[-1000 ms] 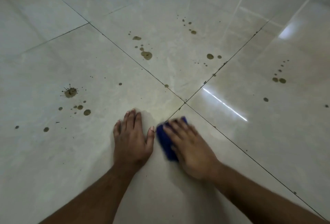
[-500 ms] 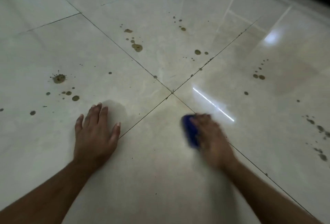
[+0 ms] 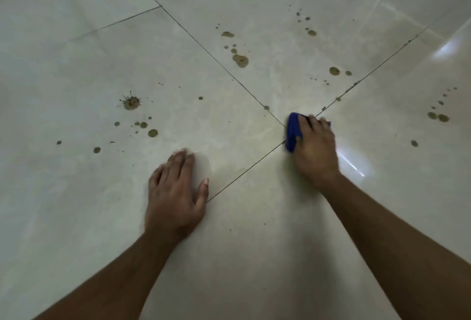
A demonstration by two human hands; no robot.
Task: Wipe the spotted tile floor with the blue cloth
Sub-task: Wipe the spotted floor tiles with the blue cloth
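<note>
The right hand point(image 3: 314, 149), fingers pressed closed over the blue cloth point(image 3: 293, 132), has swept up onto the grout crossing — nearer the brown spots point(image 3: 240, 60); left hand point(image 3: 175, 197) stays braced flat, fingers open.

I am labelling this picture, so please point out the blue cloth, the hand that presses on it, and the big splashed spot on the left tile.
blue cloth point(image 3: 292, 131): head view, exposed left fold.
right hand point(image 3: 316, 146): head view, back of hand.
splashed spot point(image 3: 131, 103): head view, its centre.

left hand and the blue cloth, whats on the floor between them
In the head view, no spots between left hand and blue cloth: only bare tile crossed by a dark grout line.
</note>
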